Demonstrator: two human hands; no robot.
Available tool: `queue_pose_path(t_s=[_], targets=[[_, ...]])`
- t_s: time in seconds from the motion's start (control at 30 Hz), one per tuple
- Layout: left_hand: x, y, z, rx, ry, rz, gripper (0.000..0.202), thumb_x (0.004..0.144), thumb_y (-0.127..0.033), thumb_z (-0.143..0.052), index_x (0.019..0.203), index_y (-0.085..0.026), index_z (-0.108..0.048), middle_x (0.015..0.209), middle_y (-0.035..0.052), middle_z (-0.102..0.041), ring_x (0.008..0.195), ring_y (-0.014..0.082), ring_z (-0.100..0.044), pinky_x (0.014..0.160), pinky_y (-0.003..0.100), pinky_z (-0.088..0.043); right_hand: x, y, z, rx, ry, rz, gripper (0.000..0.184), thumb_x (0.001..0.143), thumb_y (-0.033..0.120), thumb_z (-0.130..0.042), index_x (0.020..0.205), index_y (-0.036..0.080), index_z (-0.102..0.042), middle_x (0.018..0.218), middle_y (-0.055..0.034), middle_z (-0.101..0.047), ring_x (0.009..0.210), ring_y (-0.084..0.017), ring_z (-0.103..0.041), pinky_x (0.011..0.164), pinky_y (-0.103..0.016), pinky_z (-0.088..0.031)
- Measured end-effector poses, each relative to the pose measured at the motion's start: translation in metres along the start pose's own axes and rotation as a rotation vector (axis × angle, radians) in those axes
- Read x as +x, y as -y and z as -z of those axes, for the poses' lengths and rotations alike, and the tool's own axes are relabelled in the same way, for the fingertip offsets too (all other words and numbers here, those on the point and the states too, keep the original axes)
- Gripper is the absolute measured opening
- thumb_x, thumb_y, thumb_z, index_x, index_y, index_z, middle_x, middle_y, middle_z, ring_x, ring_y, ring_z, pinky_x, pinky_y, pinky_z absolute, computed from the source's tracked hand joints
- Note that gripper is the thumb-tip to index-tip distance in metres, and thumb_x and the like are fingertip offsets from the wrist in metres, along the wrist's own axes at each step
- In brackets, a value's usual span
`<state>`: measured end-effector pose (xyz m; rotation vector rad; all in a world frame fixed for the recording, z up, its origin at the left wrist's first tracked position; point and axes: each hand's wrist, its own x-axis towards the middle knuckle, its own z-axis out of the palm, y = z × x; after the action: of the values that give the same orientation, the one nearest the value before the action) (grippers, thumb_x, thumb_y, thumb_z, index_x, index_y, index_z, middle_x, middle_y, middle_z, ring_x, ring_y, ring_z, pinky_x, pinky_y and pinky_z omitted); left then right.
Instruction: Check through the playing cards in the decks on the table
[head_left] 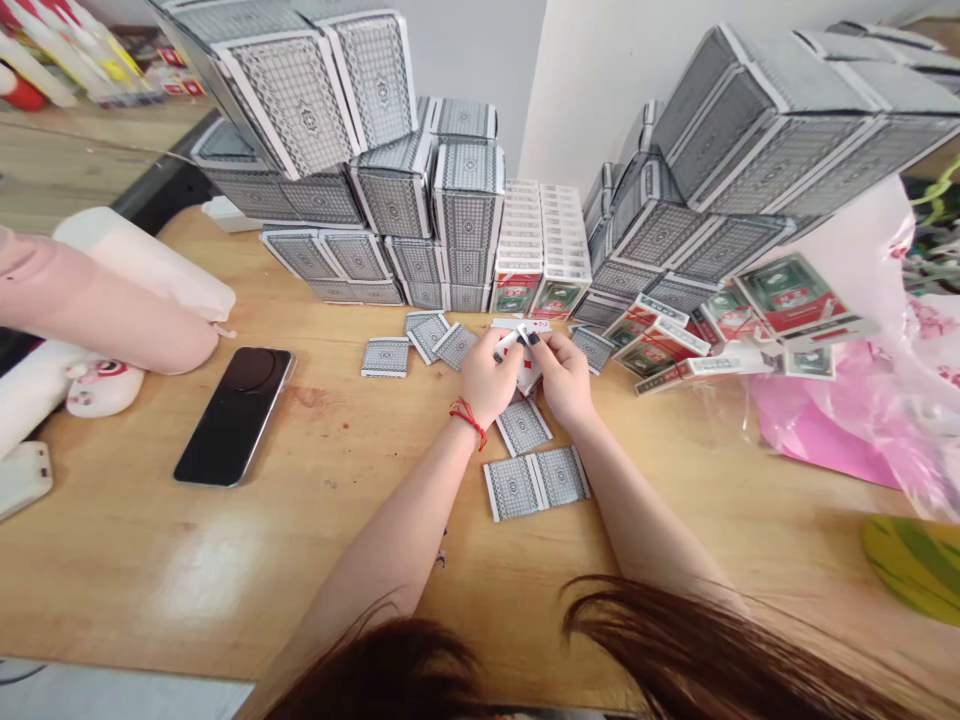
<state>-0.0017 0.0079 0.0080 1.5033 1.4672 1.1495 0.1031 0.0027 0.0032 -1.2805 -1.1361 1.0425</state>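
My left hand, a red string on its wrist, is closed on a playing card with red diamonds facing up. My right hand grips the same card from the other side, thumbs close together. Just beyond the fingertips shows another face-up card with a 2; whether it is held or lying there I cannot tell. Below my hands lie a patterned folded card and a pair of patterned pieces. Several more patterned pieces lie left of my left hand, and one lies beside my right.
Card-covered block stacks rise at the back left and back right, with rows of card boxes between them. Loose card boxes and pink plastic wrap are at right. A phone lies at left near a pink cylinder.
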Motion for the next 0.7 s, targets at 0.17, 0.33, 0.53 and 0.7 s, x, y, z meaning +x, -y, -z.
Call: queue_pose_path(t_s=[0.17, 0.33, 0.53, 0.7], targets=[[0.0004, 0.0006, -0.0006, 0.000, -0.002, -0.010, 0.009, 0.076, -0.024, -0.050, 0.075, -0.019, -0.057, 0.069, -0.0008, -0.059, 0.066, 0.0121, -0.052, 0.061, 0.022, -0.038, 0.0000, -0.0002, 0.0004, -0.015, -0.003, 0.005, 0.020, 0.075, 0.039, -0.053, 0.069, 0.020, -0.054, 0.058, 0.0032, -0.048, 0.052, -0.009, -0.041, 0.050, -0.021, -0.035], [0.0005, 0.0005, -0.0006, 0.001, -0.002, -0.006, 0.009, 0.076, -0.024, -0.050, 0.075, -0.019, -0.057, 0.069, -0.0006, -0.059, 0.066, 0.0122, -0.052, 0.061, 0.022, -0.038, 0.0000, 0.0001, 0.0004, -0.025, -0.002, 0.009, 0.021, 0.076, 0.039, -0.053, 0.069, 0.019, -0.054, 0.059, 0.0031, -0.048, 0.053, -0.010, -0.042, 0.050, -0.021, -0.036], [-0.0004, -0.0007, 0.0000, -0.019, 0.003, 0.001, 0.009, 0.076, -0.025, -0.050, 0.075, -0.019, -0.057, 0.069, -0.0004, -0.059, 0.066, 0.0121, -0.052, 0.061, 0.022, -0.038, 0.0004, -0.0014, 0.0013, 0.025, 0.007, -0.016, 0.022, 0.075, 0.040, -0.055, 0.069, 0.019, -0.054, 0.059, 0.0029, -0.048, 0.052, -0.009, -0.041, 0.048, -0.021, -0.036], [-0.0019, -0.0019, 0.0012, -0.139, 0.025, 0.008, 0.016, 0.080, -0.031, -0.046, 0.078, -0.019, -0.057, 0.073, -0.0004, -0.060, 0.068, 0.0109, -0.052, 0.062, 0.020, -0.039, 0.0006, -0.0038, 0.0029, 0.106, -0.005, -0.039, 0.024, 0.073, 0.043, -0.057, 0.071, 0.019, -0.054, 0.059, 0.0030, -0.049, 0.051, -0.009, -0.042, 0.048, -0.022, -0.036]])
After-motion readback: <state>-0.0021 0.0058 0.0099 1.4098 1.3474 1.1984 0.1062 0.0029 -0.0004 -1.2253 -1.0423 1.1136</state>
